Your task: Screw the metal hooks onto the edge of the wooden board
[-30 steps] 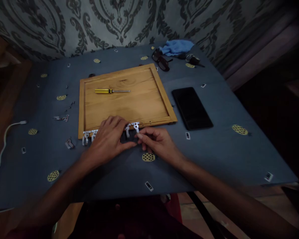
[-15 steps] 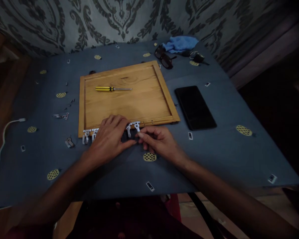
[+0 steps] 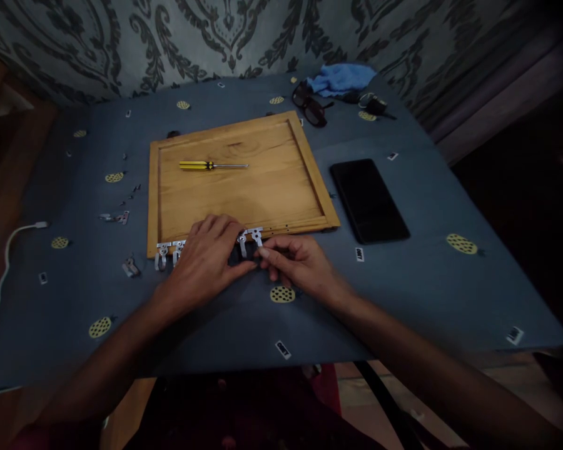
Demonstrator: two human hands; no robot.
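A framed wooden panel [image 3: 225, 194] lies on the table, with several metal hinges along its near edge. My left hand [image 3: 211, 247] rests across that edge, fingers laid over the wood and thumb stretched toward my right hand; it hides part of the hinge row. Two hinges [image 3: 164, 255] show left of it. My right hand [image 3: 300, 262] is closed, thumb and finger pinching the lower end of the rightmost hinge [image 3: 257, 237], which sits at the panel's edge. A yellow-and-black screwdriver [image 3: 199, 165] lies on the panel, its tip pointing right.
Left of the panel lie two loose hinges, one farther [image 3: 117, 217] and one nearer [image 3: 130, 267], and several small screws [image 3: 134, 192]. A black phone [image 3: 370, 200] is on the right. Sunglasses [image 3: 309, 106], a blue cloth [image 3: 341, 79] and keys [image 3: 373, 104] lie behind. A white cable [image 3: 12, 244] runs along the left.
The view has shifted very slightly. Both hands keep the same places, and the right still pinches the hinge.
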